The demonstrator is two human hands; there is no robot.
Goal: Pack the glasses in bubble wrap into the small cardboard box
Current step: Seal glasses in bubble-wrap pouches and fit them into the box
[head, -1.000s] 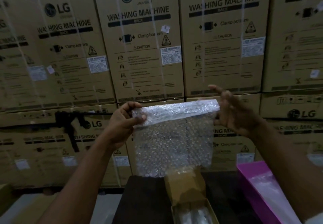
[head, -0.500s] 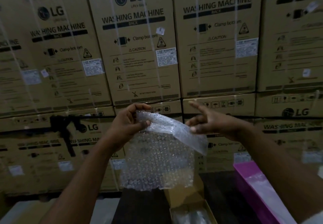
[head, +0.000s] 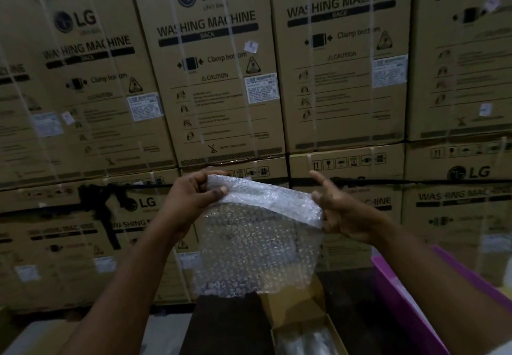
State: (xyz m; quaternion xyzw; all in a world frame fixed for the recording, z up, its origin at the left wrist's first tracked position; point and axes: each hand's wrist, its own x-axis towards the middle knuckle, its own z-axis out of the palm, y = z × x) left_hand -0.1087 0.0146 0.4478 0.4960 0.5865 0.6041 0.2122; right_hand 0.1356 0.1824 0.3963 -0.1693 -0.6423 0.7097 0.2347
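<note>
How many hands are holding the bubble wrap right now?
2: the left hand pinches the bubble wrap at its top left corner, the right hand grips its top right edge.

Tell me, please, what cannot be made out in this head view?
- Bubble wrap: contents blurred by its bubbles.
- Small cardboard box: cut by the bottom edge; contents dim.
- Right hand: fingertips hidden behind the wrap.
- Pink bin: cut by the right edge.

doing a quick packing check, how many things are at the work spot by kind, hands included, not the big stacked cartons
hands: 2, left hand and right hand
bubble wrap sheet: 1
small cardboard box: 1
pink bin: 1
total: 5
</note>
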